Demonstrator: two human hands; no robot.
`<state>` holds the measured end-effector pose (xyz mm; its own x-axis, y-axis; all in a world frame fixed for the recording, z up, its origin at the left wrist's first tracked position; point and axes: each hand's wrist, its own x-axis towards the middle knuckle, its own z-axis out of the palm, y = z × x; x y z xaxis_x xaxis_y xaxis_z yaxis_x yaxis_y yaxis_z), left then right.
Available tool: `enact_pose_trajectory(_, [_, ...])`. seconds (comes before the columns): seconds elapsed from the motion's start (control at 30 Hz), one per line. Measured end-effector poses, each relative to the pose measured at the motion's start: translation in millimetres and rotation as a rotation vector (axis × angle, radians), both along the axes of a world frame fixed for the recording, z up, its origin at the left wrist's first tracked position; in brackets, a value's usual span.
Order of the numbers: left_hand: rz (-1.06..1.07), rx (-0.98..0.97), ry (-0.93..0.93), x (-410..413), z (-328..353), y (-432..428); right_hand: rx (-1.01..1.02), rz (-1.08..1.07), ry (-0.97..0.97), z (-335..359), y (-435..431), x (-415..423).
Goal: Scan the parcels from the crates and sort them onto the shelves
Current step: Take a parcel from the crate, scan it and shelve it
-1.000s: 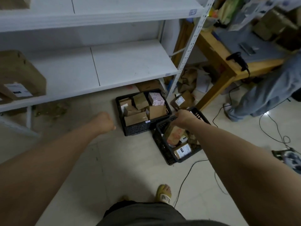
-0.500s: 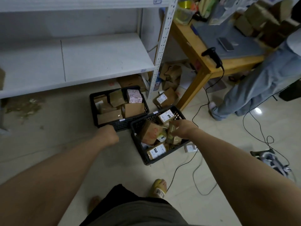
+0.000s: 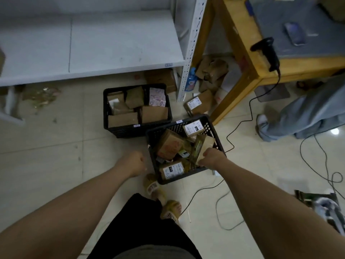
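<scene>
Right hand: seen from the back at centre right of the frame, closed round the lower end of a tilted brown parcel; its fingertips are hidden beneath the box.
Left hand: curled into a fist at the centre, left of the near crate; nothing is seen in it.
Held parcel: located at the right edge of the near crate, partly covered by the hand; no label can be made out on it.
Near crate: filled with jumbled boxes; handwritten labels are visible but too blurred to be read.
Far crate: set just above and to the left, packed with brown boxes and one patterned one.
Shelf: cut off by the top and left edges.
Scanner: laid on the wooden table at upper right, near a phone.
Second person: only a trouser leg and a shoe are shown at the right edge.
</scene>
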<state>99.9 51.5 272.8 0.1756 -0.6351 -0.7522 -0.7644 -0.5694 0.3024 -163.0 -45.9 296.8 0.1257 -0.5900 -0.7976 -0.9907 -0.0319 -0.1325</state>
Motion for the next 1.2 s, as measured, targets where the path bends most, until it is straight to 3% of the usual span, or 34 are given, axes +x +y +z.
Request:
enact_pose_trajectory(0.3, [-0.018, 0.055, 0.012, -2.3, -54.3, -78.8, 0.063, -0.037, -0.005, -41.7, -77.2, 2.2])
enact_pose_trajectory(0.57, [-0.004, 0.158, -0.026, -19.2, -145.9, -125.5, 0.137, 0.091, -0.048, -171.9, -154.0, 12.3])
enact_pose_trajectory(0.73, [0.169, 0.220, 0.068, -23.5, -227.0, -163.7, 0.195, 0.071, -0.080, -246.3, -187.1, 35.4])
enact_pose_trajectory(0.9, [0.472, 0.211, 0.236, -17.4, -325.9, -201.7, 0.263, -0.078, -0.057, -342.2, -201.1, 51.5])
enact_pose_trajectory(1.2, [0.853, 0.287, 0.478, -31.0, -418.3, -236.1, 0.379, -0.915, -0.292, -470.3, -195.5, 68.8])
